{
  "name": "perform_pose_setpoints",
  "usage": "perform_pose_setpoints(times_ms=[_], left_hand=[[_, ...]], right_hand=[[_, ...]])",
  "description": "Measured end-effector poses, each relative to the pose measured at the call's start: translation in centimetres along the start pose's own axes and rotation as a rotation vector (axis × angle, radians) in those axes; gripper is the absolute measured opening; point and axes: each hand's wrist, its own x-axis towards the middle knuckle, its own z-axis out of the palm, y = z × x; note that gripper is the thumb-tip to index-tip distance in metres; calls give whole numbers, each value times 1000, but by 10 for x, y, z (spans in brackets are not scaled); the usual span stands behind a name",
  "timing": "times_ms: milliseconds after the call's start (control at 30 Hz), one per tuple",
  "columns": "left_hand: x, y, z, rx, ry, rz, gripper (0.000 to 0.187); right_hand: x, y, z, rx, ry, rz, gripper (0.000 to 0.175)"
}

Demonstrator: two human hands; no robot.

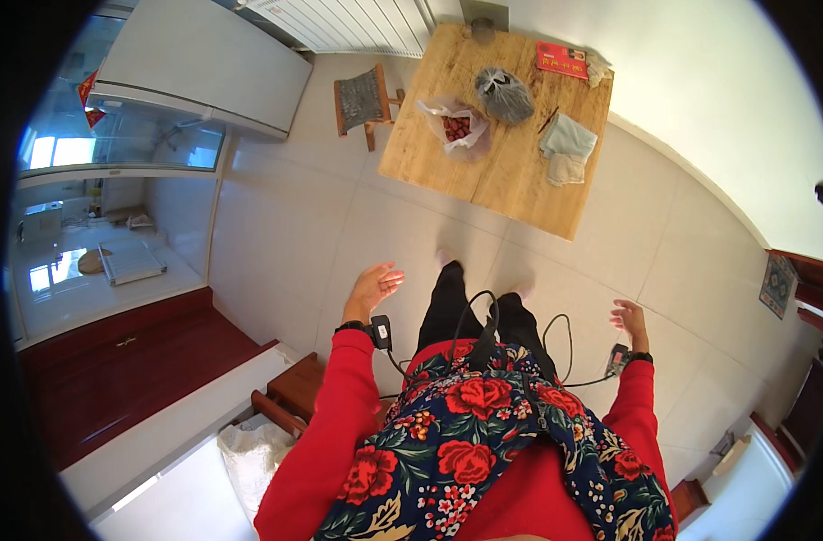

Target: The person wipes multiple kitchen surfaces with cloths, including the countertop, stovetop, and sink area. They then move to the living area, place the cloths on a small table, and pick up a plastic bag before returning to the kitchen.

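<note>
My left hand is held out over the tiled floor with its fingers apart and nothing in it. My right hand hangs at the other side, also holding nothing, fingers loosely bent. Each wrist wears a dark strap with a small cabled device. Beyond my feet stands a wooden table. On it are an open plastic bag of dark red fruit, a knotted, dark-looking plastic bag, folded cloths and a red printed booklet. Neither hand touches these things.
A low folding stool stands left of the table, near a white radiator. Farther left are a white refrigerator-like cabinet, a glazed partition and a dark red wooden surface. A cup stands at the table's far edge. Cables hang before my waist.
</note>
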Motion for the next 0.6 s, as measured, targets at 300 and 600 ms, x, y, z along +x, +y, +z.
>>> perform_pose_setpoints(times_ms=[300, 600], left_hand=[[20, 86, -78, 93, -105, 66, 45], [44, 117, -129, 145, 23, -30, 40]], right_hand=[[-23, -4, 59, 44, 277, 145, 38], [-25, -46, 157, 21, 35, 56, 35]])
